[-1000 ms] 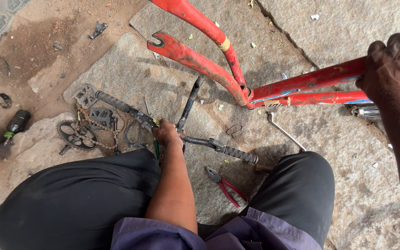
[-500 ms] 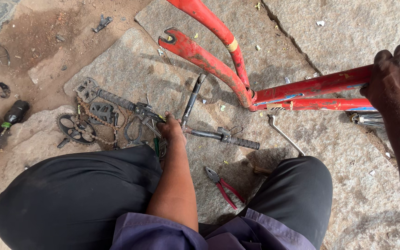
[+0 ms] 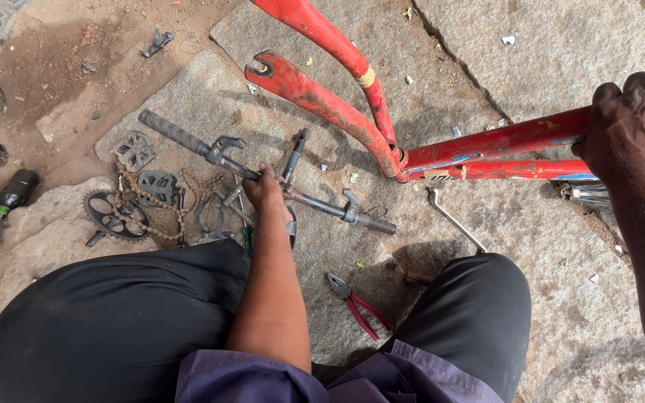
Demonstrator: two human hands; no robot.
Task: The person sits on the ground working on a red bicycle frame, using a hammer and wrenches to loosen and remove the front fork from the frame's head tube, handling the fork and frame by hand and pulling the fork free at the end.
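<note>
An outdoor roadside bicycle repair spot: stone slabs (image 3: 561, 67) and dirt, a red bicycle frame (image 3: 487, 149), chainring (image 3: 113, 215), pedals (image 3: 134, 151) and pliers (image 3: 356, 298) strewn around.

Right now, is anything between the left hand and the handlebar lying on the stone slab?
Nothing visible: the left hand already rests on the handlebar, among loose tools. The right hand grips the red bicycle frame, well away.
</note>
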